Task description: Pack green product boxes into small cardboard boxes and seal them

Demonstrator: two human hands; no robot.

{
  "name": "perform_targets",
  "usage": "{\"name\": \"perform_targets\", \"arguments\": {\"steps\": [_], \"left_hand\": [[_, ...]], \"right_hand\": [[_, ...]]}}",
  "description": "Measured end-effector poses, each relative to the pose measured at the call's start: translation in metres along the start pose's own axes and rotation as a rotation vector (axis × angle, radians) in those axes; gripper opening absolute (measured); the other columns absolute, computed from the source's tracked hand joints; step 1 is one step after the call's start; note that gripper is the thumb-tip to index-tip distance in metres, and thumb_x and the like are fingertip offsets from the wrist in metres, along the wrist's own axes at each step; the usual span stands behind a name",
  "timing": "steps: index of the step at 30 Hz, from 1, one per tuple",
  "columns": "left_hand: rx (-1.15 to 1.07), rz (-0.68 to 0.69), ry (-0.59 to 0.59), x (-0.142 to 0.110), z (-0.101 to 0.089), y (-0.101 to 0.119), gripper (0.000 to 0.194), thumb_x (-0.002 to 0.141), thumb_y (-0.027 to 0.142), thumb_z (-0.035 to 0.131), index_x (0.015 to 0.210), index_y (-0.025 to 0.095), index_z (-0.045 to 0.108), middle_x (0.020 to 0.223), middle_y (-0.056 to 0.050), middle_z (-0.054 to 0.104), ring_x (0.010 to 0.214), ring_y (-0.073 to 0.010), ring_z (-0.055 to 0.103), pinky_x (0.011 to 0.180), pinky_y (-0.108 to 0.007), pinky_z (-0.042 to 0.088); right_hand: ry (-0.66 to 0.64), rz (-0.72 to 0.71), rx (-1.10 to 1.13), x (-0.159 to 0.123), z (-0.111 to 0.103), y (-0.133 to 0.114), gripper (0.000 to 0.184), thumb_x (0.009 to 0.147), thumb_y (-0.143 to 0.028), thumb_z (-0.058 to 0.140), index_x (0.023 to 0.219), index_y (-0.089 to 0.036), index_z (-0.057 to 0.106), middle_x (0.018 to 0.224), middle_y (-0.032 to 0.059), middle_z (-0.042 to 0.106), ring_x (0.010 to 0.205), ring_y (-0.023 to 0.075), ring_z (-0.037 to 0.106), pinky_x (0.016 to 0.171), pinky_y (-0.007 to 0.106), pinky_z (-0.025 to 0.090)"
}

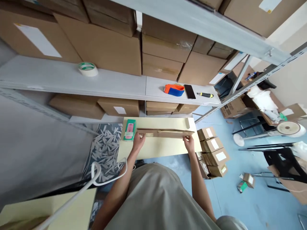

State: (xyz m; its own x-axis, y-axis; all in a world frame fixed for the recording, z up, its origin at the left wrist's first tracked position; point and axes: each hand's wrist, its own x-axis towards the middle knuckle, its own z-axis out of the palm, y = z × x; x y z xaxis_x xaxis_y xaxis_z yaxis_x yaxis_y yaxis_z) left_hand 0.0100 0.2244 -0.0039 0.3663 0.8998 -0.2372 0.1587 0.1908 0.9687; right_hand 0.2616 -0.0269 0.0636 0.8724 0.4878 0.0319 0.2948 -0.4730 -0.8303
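A long, narrow brown cardboard box [168, 133] lies across the cream-coloured table in front of me. My left hand [138, 142] has its fingers closed on the box's left end. At the right end my right hand [189, 143] pinches the near edge. Whether the box is folded flat or has depth is hard to make out. Just left of my left hand lies a green box with a pink picture [129, 130]. A small pale block [187, 123] is at the table's back right corner.
Above the table [158, 151] runs a grey shelf [120, 81] with a tape roll [88, 69], an orange-and-blue band [174, 89], a phone [190, 92] and a yellow-black cutter [205, 95]. Stacked cartons [213, 144] stand right. A white cable [96, 174] loops near my left arm.
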Motion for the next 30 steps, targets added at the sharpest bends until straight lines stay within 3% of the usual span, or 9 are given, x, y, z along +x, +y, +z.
{"name": "perform_targets", "arguments": {"steps": [3, 8, 12, 17, 21, 24, 27, 30], "left_hand": [[-0.036, -0.007, -0.066, 0.019, 0.009, -0.007, 0.034, 0.073, 0.023, 0.064, 0.106, 0.023, 0.066, 0.109, -0.011, 0.075, 0.115, -0.0305, 0.071, 0.102, -0.045, 0.059], [-0.118, 0.017, -0.173, 0.032, 0.015, -0.011, 0.038, 0.073, 0.021, 0.061, 0.111, 0.021, 0.068, 0.118, -0.011, 0.073, 0.125, -0.0300, 0.068, 0.114, -0.046, 0.053], [-0.114, 0.038, -0.222, 0.031, 0.021, -0.001, 0.035, 0.074, 0.021, 0.062, 0.109, 0.022, 0.070, 0.120, -0.011, 0.075, 0.126, -0.0306, 0.068, 0.120, -0.046, 0.048], [-0.111, -0.009, -0.273, 0.012, 0.041, 0.024, 0.029, 0.085, 0.035, 0.068, 0.112, 0.023, 0.072, 0.121, -0.012, 0.077, 0.129, -0.0315, 0.068, 0.119, -0.044, 0.049], [-0.055, -0.065, -0.208, -0.005, 0.058, 0.035, 0.056, 0.085, 0.049, 0.080, 0.132, 0.022, 0.069, 0.145, -0.016, 0.070, 0.149, -0.0357, 0.057, 0.129, -0.046, 0.039], [0.087, -0.077, -0.124, -0.009, 0.067, 0.031, 0.085, 0.076, 0.039, 0.087, 0.153, 0.022, 0.056, 0.164, -0.017, 0.057, 0.163, -0.0373, 0.042, 0.136, -0.049, 0.029], [0.197, -0.068, -0.052, -0.006, 0.071, 0.027, 0.083, 0.078, 0.029, 0.077, 0.157, 0.022, 0.054, 0.165, -0.018, 0.056, 0.163, -0.0377, 0.042, 0.138, -0.053, 0.026], [0.271, -0.081, 0.001, -0.002, 0.074, 0.029, 0.078, 0.078, 0.022, 0.070, 0.155, 0.021, 0.058, 0.161, -0.018, 0.061, 0.162, -0.0387, 0.044, 0.139, -0.054, 0.026]], "right_hand": [[0.057, 0.067, 0.047, 0.003, 0.022, 0.014, 0.050, 0.080, -0.060, 0.068, 0.111, -0.021, 0.064, 0.114, 0.0181, 0.077, 0.102, 0.0320, 0.076, 0.088, 0.049, 0.066], [0.043, 0.073, 0.023, 0.005, 0.041, 0.028, 0.055, 0.084, -0.060, 0.064, 0.122, -0.021, 0.064, 0.118, 0.0165, 0.075, 0.103, 0.0290, 0.073, 0.085, 0.045, 0.065], [-0.047, 0.034, 0.010, 0.012, 0.040, 0.023, 0.056, 0.087, -0.062, 0.059, 0.122, -0.019, 0.065, 0.116, 0.0172, 0.076, 0.110, 0.0305, 0.072, 0.087, 0.046, 0.065], [-0.229, 0.034, 0.029, 0.027, 0.033, 0.008, 0.048, 0.090, -0.053, 0.059, 0.123, -0.020, 0.068, 0.121, 0.0154, 0.079, 0.102, 0.0272, 0.076, 0.085, 0.041, 0.065], [-0.376, -0.028, -0.076, 0.047, 0.016, 0.001, 0.042, 0.099, -0.048, 0.051, 0.121, -0.020, 0.073, 0.108, 0.0113, 0.083, 0.098, 0.0270, 0.079, 0.087, 0.041, 0.065], [-0.346, -0.132, -0.173, 0.080, -0.006, -0.013, 0.040, 0.101, -0.042, 0.048, 0.117, -0.020, 0.076, 0.116, 0.0137, 0.084, 0.101, 0.0283, 0.079, 0.093, 0.045, 0.065], [-0.184, -0.304, -0.212, 0.137, -0.028, -0.047, 0.040, 0.104, -0.038, 0.048, 0.127, -0.020, 0.074, 0.126, 0.0161, 0.081, 0.108, 0.0293, 0.077, 0.099, 0.047, 0.064], [-0.064, -0.557, -0.269, 0.212, -0.038, -0.091, 0.043, 0.110, -0.037, 0.045, 0.143, -0.021, 0.067, 0.136, 0.0161, 0.076, 0.128, 0.0319, 0.069, 0.114, 0.054, 0.056]]}}
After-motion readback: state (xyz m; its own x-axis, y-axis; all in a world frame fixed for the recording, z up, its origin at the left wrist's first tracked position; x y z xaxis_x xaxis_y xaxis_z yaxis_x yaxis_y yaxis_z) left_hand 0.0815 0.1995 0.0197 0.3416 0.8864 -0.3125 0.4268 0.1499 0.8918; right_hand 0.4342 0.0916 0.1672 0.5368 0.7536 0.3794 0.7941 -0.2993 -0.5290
